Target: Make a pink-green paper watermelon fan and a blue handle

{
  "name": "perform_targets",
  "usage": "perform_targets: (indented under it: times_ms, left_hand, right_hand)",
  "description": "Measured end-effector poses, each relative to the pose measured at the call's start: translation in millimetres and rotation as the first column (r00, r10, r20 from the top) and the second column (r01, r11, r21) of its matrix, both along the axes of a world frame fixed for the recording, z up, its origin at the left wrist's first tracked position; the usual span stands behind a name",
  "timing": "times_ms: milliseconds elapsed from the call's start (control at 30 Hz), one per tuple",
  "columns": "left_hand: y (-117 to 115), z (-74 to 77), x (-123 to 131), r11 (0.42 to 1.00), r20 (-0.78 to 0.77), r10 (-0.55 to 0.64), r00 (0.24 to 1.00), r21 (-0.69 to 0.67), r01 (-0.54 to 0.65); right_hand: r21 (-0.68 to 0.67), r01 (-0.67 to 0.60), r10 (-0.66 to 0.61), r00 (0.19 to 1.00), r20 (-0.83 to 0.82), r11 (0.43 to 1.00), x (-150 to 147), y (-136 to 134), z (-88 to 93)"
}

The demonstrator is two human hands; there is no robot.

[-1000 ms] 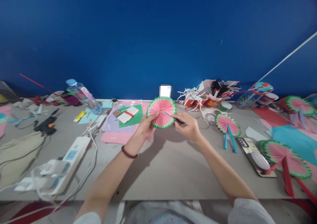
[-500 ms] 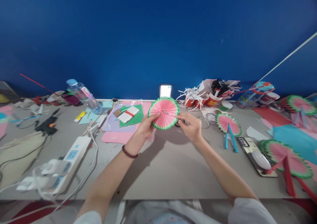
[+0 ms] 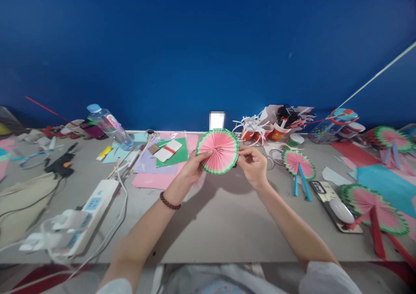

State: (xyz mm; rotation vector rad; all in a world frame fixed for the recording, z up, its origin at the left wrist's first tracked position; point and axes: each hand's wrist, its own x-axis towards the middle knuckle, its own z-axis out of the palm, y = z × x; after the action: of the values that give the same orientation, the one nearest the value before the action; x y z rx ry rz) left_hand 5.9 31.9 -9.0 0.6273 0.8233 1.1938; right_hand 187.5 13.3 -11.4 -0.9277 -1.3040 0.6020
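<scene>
A round pleated paper fan [image 3: 222, 159], pink with a white and green scalloped rim, is held up above the table in front of me. My left hand [image 3: 194, 166] grips its left side, the thumb lying across the pink folds toward the centre. At the right rim, the fingers of my right hand [image 3: 254, 164] pinch the fan's edge. The fingers behind the paper are hidden. Past my right hand lies a smaller watermelon-coloured fan [image 3: 297, 162] with blue paper handles.
Left are a power strip [image 3: 94, 211] with cables, a glue gun [image 3: 63, 160], a tilted water bottle [image 3: 112, 127] and coloured paper sheets [image 3: 152, 180]. Right are a phone [image 3: 321, 194] under a white mouse [image 3: 341, 211], a larger fan [image 3: 373, 203] with red handles, and cups [image 3: 277, 132] of supplies.
The fan has moved slightly to the right. My right hand's fingers have shifted from over the fan's right part to its rim; the left hand keeps its hold.
</scene>
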Motion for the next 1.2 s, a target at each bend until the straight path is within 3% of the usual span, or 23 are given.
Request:
perform_targets:
  times_ms: [367, 567, 900, 1067, 1200]
  left_hand:
    - [-5.7, 4.4, 3.5, 0.999, 0.004, 0.008, 1.000, 0.038, -0.008]
    - [-7.6, 5.8, 6.0, 0.999, 0.024, 0.024, 0.999, -0.028, -0.023]
    - [-1.3, -0.6, -0.1, 0.998, 0.052, 0.031, 0.998, -0.047, -0.029]
    - [-2.6, 2.3, 1.1, 0.999, -0.008, 0.048, 0.999, -0.003, -0.048]
    - [-3.5, 5.7, 3.2, 0.995, -0.003, 0.095, 0.996, -0.025, -0.095]
  right_hand:
    - [-0.106, -0.063, 0.043, 0.982, -0.186, 0.992, -6.6, -3.7, 4.6]
    - [0.185, 0.048, -0.063, 0.995, 0.080, 0.982, -3.3, -5.9, 2.9]
    - [0.079, -0.030, 0.013, 0.977, 0.213, 0.996, 10.8, 5.3, 2.1]
    - [-0.053, -0.081, 0.080, 0.997, -0.018, 0.995, 13.2, 12.8, -0.5]
    - [-0.052, -0.082, 0.075, 0.989, -0.130, 0.995, 10.8, 13.6, -2.5]
